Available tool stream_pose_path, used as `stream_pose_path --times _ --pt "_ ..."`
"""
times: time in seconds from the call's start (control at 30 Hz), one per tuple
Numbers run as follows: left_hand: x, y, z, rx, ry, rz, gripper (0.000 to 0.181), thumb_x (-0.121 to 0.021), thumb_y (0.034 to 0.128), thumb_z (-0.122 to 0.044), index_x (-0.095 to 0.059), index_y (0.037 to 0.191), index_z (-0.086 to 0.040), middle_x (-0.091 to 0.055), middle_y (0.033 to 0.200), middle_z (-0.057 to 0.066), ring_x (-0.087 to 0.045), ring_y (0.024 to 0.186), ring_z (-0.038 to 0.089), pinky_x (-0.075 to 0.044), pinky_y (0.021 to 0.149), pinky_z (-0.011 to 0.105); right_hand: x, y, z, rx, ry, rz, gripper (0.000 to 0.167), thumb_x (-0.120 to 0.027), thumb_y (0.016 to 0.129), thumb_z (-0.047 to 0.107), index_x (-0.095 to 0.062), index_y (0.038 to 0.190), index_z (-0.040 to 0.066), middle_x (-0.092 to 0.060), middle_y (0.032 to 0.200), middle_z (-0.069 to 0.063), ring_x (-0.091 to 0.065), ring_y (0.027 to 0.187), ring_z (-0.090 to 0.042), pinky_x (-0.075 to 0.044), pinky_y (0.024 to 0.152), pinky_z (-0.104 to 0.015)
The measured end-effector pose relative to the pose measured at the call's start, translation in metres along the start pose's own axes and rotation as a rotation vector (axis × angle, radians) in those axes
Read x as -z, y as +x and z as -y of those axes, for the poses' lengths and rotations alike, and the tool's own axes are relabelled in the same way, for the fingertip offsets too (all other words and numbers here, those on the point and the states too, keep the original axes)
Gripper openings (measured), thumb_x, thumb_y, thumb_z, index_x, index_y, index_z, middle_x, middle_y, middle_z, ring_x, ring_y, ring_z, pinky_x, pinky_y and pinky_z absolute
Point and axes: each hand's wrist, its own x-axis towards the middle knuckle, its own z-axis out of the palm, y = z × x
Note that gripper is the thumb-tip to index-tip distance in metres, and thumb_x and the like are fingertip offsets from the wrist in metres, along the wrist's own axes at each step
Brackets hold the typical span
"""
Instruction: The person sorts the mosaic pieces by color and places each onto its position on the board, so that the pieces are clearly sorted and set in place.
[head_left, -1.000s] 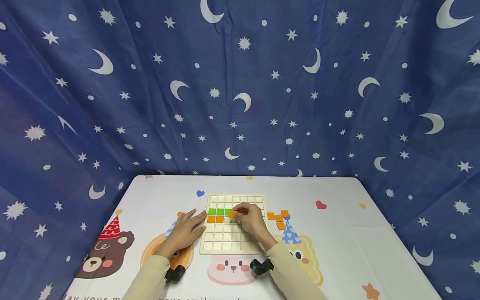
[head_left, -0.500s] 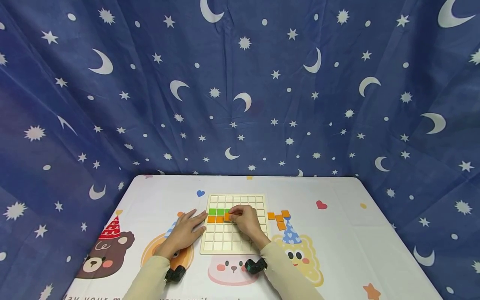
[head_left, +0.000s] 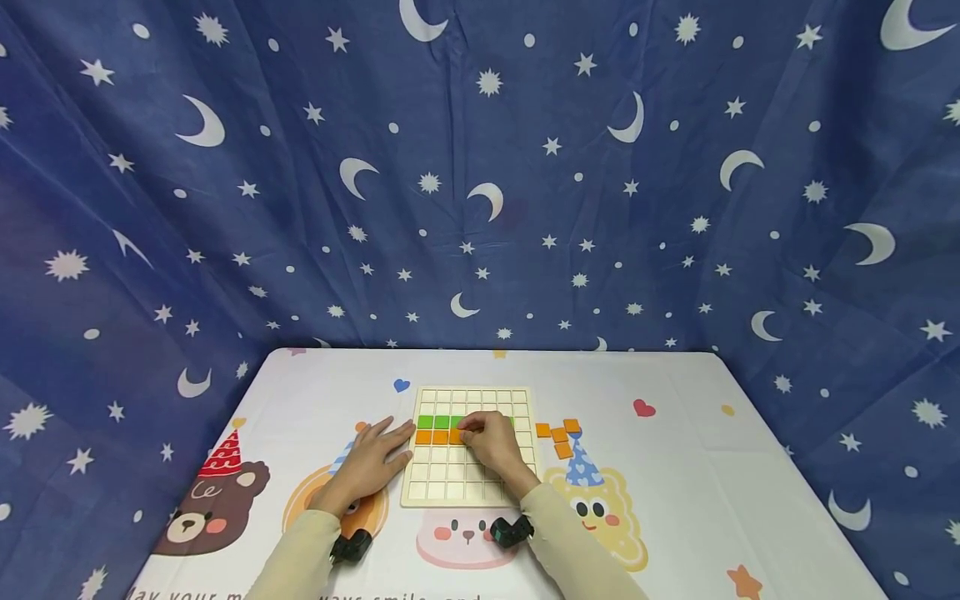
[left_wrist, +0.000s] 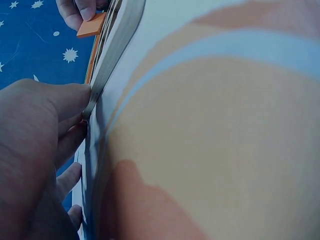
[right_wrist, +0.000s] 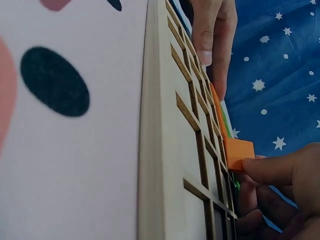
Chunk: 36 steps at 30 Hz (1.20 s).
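A pale wooden grid board [head_left: 438, 492] lies on the table. Green square tiles [head_left: 425, 422] fill part of one row, and orange tiles [head_left: 423, 437] sit in the row nearer me. Pinched between the thumb and fingers of my right hand [head_left: 495, 446] is another orange tile [right_wrist: 239, 154], tilted up from the board beside those two. My right hand hides part of the green row. My left hand [head_left: 366, 468] rests at the board's left edge, fingers spread, the tips touching the frame.
Several loose orange tiles [head_left: 559, 435] lie right of the board. The tablecloth [head_left: 675, 500] carries printed cartoon animals and hearts. Behind the table's far edge hangs a blue curtain [head_left: 525, 275] with moons and stars.
My right hand has carried the orange tile a little left, to the spot beside the two orange tiles in the row. My left hand stays in place.
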Motion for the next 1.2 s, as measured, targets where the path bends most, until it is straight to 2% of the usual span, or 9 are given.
stream_pose_path --times 0.33,0.57,0.83,1.03,1.2 --pt "-0.0014 -0.0001 -0.0004 -0.012 0.010 -0.033 0.050 -0.061 0.0968 -0.027 -0.052 0.143 -0.011 -0.048 0.151 0.005 -0.031 0.146 0.039 -0.012 0.119 0.065 -0.0001 -0.0007 0.0011 -0.001 0.001 -0.007 0.010 -0.073 0.083 0.003 -0.077 0.084 0.012 -0.073 0.079 0.000 -0.058 0.068 -0.008 -0.050 0.064 -0.024" --pt "0.0001 -0.0002 -0.0008 0.005 0.006 0.004 0.051 -0.059 0.0981 -0.030 -0.049 0.146 -0.014 -0.046 0.153 0.003 -0.027 0.148 0.038 -0.010 0.120 0.064 -0.0006 -0.0017 0.0007 0.009 -0.040 -0.022 0.009 -0.076 0.081 0.005 -0.077 0.085 0.013 -0.074 0.083 0.000 -0.059 0.071 -0.007 -0.052 0.064 -0.023" --pt "0.0003 0.0010 -0.0012 0.007 0.003 0.005 0.052 -0.059 0.0981 -0.031 -0.048 0.146 -0.014 -0.045 0.154 0.003 -0.027 0.149 0.037 -0.009 0.121 0.063 -0.0011 -0.0015 0.0003 0.018 -0.069 -0.030 0.010 -0.077 0.080 0.006 -0.078 0.084 0.014 -0.072 0.089 -0.001 -0.060 0.072 -0.006 -0.050 0.062 -0.020" --pt "-0.0004 0.0007 -0.0010 -0.008 0.000 -0.022 0.051 -0.060 0.0973 -0.028 -0.050 0.145 -0.012 -0.047 0.152 0.004 -0.029 0.147 0.039 -0.011 0.120 0.065 -0.0014 0.0000 -0.0012 0.015 -0.035 -0.013 0.011 -0.077 0.079 0.005 -0.076 0.086 0.013 -0.072 0.085 0.001 -0.058 0.069 -0.007 -0.049 0.062 -0.021" --pt "-0.0002 0.0005 -0.0002 0.005 -0.009 -0.009 0.051 -0.060 0.0978 -0.028 -0.049 0.145 -0.013 -0.046 0.153 0.003 -0.027 0.148 0.038 -0.009 0.121 0.063 0.0019 -0.0010 0.0012 0.008 0.014 0.017 0.012 -0.076 0.082 0.007 -0.075 0.093 0.011 -0.070 0.084 0.002 -0.057 0.069 -0.007 -0.049 0.062 -0.020"
